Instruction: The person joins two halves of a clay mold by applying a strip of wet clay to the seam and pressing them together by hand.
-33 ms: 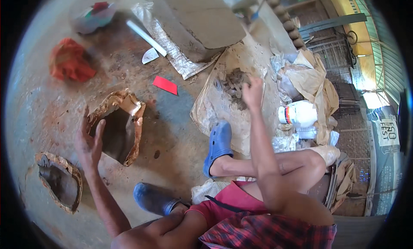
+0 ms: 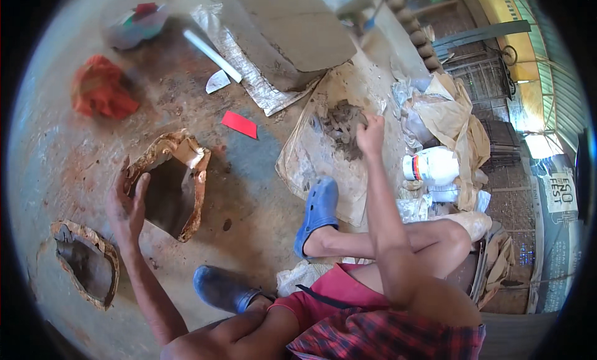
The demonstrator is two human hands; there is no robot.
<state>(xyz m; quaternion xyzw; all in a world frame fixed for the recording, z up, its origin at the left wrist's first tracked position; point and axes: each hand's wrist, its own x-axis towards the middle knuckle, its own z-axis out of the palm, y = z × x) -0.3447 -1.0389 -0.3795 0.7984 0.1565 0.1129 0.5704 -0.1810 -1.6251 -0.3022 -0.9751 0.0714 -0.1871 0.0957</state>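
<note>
A hollow mould-like piece (image 2: 200,192) with a rough, tan, broken-looking rim and grey inside sits on the floor at the left. My left hand (image 2: 127,210) is at its left rim, thumb apart from the stretched fingers. To the right, a heap of grey, torn clay pieces (image 2: 342,126) lies on a dusty beige sheet (image 2: 305,164). My right hand (image 2: 371,135) is at the heap's right edge. Its fingers are curled together on what looks like a bit of clay, mostly hidden by them. A second, smaller hollow piece (image 2: 114,270) lies at the far left.
A red flat piece (image 2: 239,124), a whitish half-round piece (image 2: 217,81) and a white tube (image 2: 211,55) lie ahead. Beyond is a large grey block (image 2: 298,30). An orange-red cloth (image 2: 102,89) is at the left. A white tub (image 2: 435,164) stands among bags at the right.
My right hand has shifted slightly right and nearer to me, uncovering more of the clay heap. My left hand stays at the hollow piece's rim.
</note>
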